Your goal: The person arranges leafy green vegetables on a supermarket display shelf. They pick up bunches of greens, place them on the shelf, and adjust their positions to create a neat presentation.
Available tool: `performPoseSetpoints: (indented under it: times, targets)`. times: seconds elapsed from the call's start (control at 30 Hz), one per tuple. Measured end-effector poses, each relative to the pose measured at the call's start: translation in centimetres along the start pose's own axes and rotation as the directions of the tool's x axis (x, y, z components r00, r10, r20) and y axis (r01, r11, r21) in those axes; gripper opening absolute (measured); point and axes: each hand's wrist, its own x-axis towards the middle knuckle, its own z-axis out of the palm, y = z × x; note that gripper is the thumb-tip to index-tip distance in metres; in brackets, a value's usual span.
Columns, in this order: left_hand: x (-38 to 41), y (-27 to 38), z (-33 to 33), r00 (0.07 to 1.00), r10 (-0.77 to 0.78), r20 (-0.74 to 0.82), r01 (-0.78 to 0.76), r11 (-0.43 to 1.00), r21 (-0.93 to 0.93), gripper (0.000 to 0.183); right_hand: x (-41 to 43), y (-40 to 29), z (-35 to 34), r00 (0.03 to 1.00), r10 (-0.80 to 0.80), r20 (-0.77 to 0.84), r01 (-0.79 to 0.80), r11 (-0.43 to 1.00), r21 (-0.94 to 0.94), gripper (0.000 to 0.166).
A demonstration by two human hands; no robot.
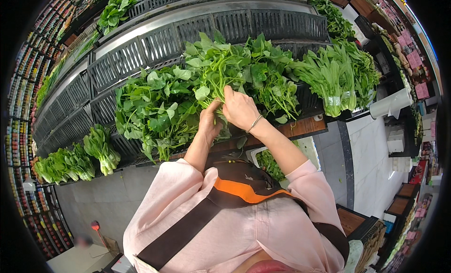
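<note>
A bunch of leafy greens (220, 63), which look like sweet potato leaves, is held up over the front of a produce display. My left hand (210, 121) grips its stems from below. Close beside it, my right hand (241, 109) has its fingers closed on the same stems, a little higher. The lower stem ends are partly hidden by my hands. To the left, a broad heap of similar greens (158, 107) lies on the display. More of these leafy stems (273, 75) rest to the right, behind my right hand.
Slatted black plastic display panels (155, 45) rise behind the greens. Lettuce-like bunches (331, 75) tied with clear wrap sit right, near a plastic bag roll (391, 103). Bok choy (102, 149) stands left. Below the wooden edge (299, 127), a white foam box (313, 153) holds greens.
</note>
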Motion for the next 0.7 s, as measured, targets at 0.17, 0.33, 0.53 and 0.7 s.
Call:
performPoseSetpoints:
  times: [0.17, 0.33, 0.53, 0.7]
  targets:
    - [-0.3, 0.3, 0.3, 0.999, 0.01, 0.034, -0.008, 0.999, -0.048, 0.028, -0.3, -0.6, -0.5, 0.998, 0.065, 0.022, -0.062, 0.99, -0.129, 0.031]
    - [0.1, 0.2, -0.3, 0.998, -0.007, 0.063, 0.01, 0.999, -0.051, 0.032, -0.3, -0.2, -0.1, 0.993, 0.041, 0.113, -0.027, 0.992, -0.12, 0.031]
    - [0.4, 0.1, -1.9, 0.996, -0.016, 0.085, 0.018, 1.0, -0.025, 0.041, 1.4, 0.8, 0.3, 0.925, -0.017, 0.38, 0.059, 0.993, -0.099, 0.036]
    - [-0.3, 0.1, -1.4, 0.996, 0.006, 0.091, -0.001, 0.998, -0.06, 0.043, 1.8, 0.7, 1.4, 0.883, -0.067, 0.464, 0.19, 0.956, -0.224, 0.045]
